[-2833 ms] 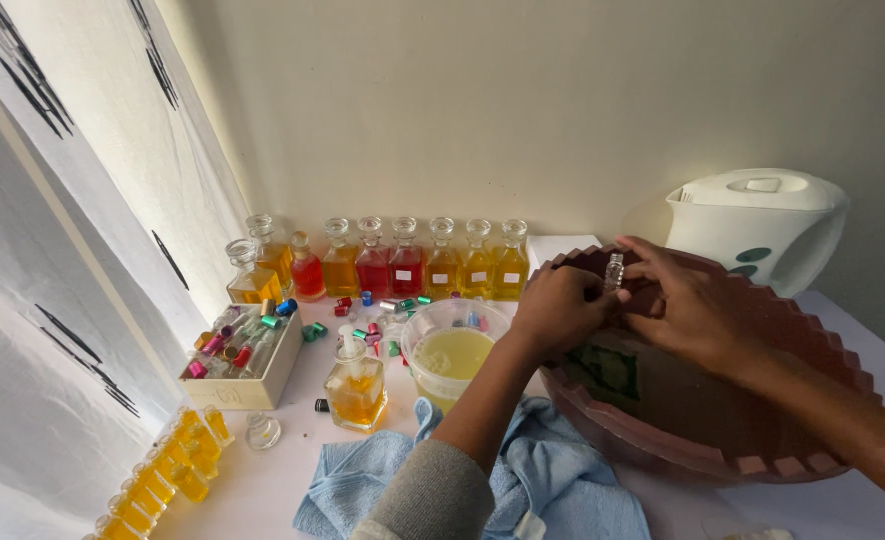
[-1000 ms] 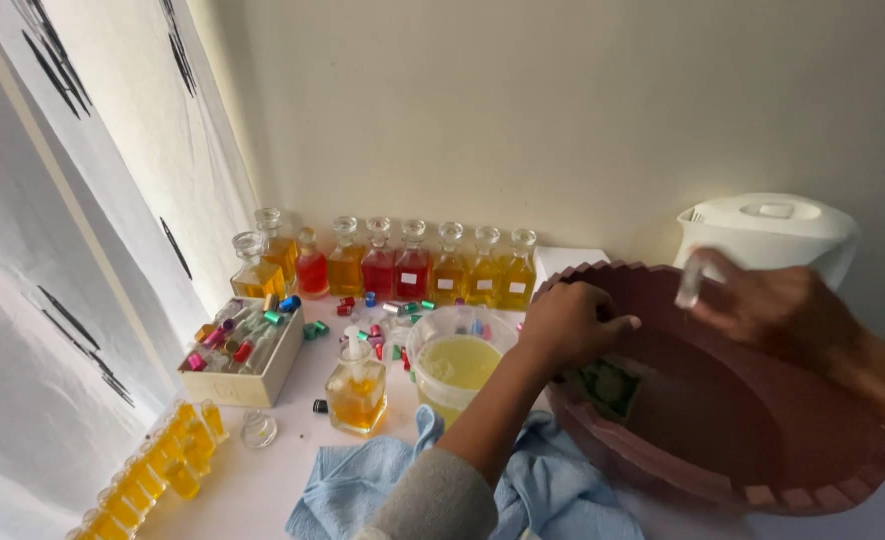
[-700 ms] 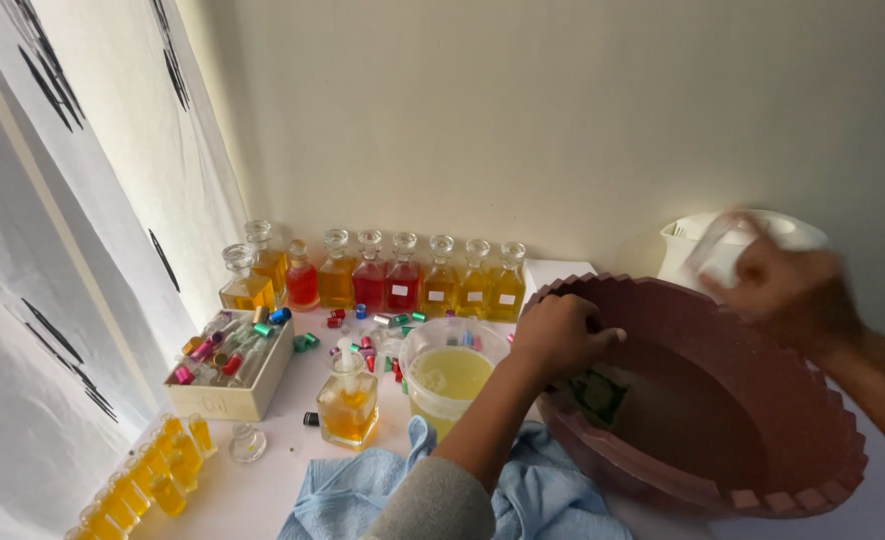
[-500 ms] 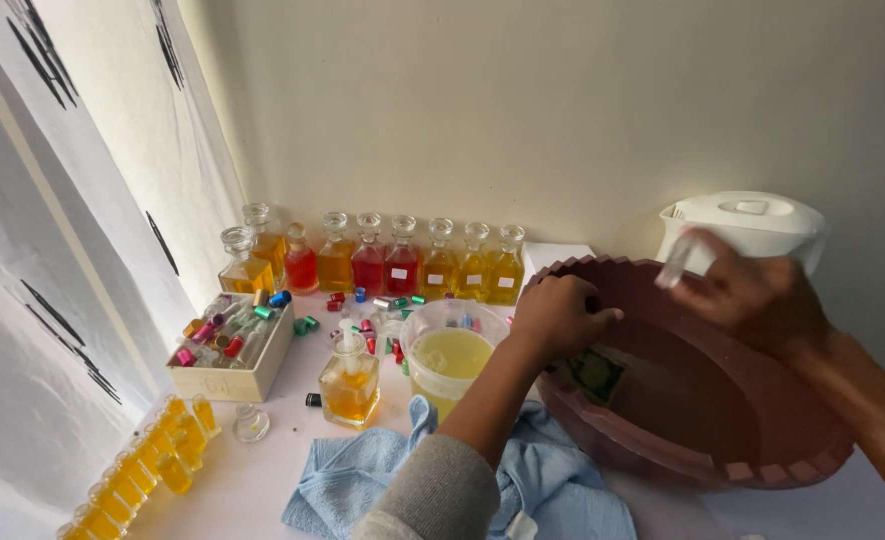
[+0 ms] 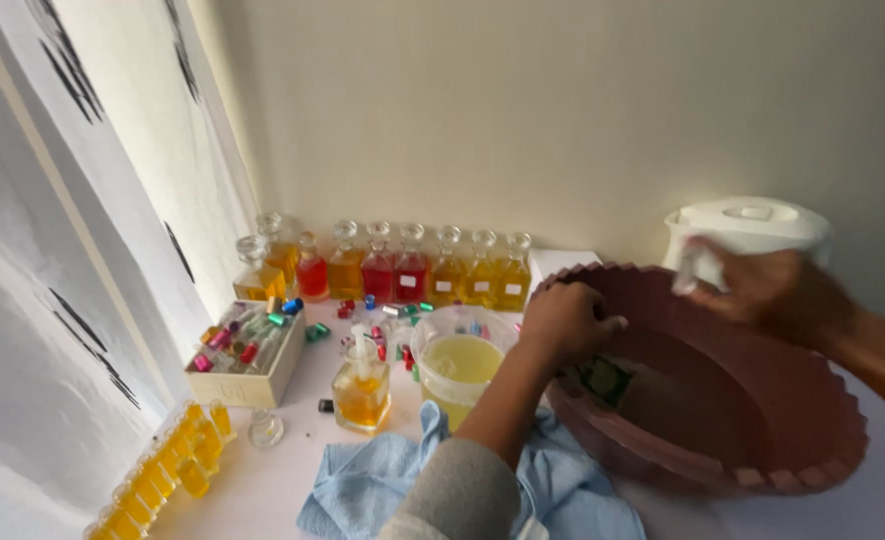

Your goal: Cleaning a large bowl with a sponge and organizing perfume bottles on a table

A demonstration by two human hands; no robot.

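Left hand (image 5: pixel 567 322) – fingers curled over the near rim of the maroon basin (image 5: pixel 762 470), frame centre. Right hand (image 5: pixel 772 292), upper right, closed on a small clear bottle (image 5: pixel 690 268) – blurred.

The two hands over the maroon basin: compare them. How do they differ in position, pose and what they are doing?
The left hand rests curled on the near rim of the maroon basin, while the right hand is raised above the far rim. The left hand shows nothing in its grasp; the right hand grips a small clear bottle. The left hand looks sharp, the right hand and bottle blurred. Both are bare and over the same basin.
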